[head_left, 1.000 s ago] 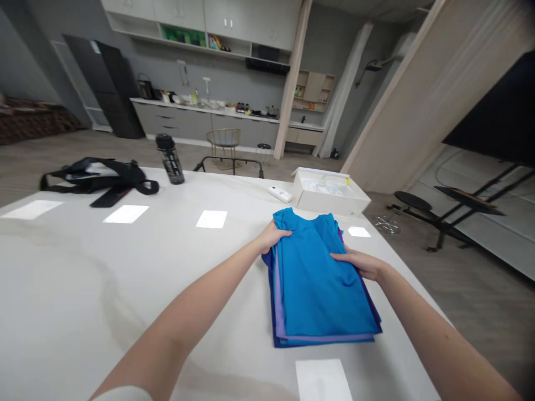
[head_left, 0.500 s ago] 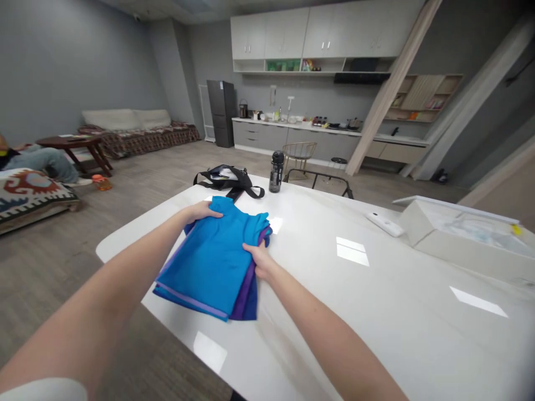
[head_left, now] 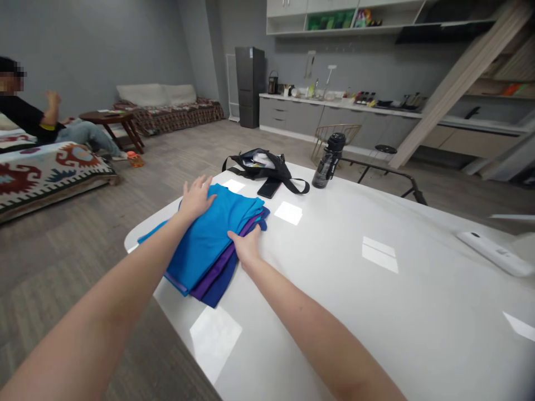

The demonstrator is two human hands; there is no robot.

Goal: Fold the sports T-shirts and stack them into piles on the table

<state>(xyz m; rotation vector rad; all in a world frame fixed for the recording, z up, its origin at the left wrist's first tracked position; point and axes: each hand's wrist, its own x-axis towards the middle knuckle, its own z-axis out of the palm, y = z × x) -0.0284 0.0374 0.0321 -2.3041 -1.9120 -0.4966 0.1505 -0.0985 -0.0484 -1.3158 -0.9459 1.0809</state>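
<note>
A stack of shirts lies at the near left corner of the white table (head_left: 317, 295). On top is a bright blue shirt (head_left: 209, 228), with a purple shirt (head_left: 214, 274) and a dark blue shirt (head_left: 223, 281) showing beneath along the right side. My left hand (head_left: 196, 197) rests on the stack's far left edge, fingers spread and tips lifted. At the right edge, my right hand (head_left: 247, 245) grips the stack, thumb on top; its other fingers are partly hidden under the cloth.
Beyond the stack lie a black bag (head_left: 261, 161) and a phone (head_left: 270, 187). A dark water bottle (head_left: 328, 164) stands at the far edge. A white device (head_left: 495, 253) lies at the right. Behind the table are chairs; a person (head_left: 37, 117) sits at far left.
The stack has come down onto the table and turned slightly. My left hand has loosened and spread its fingers, while my right hand keeps its grip. The view has swung left and down.
</note>
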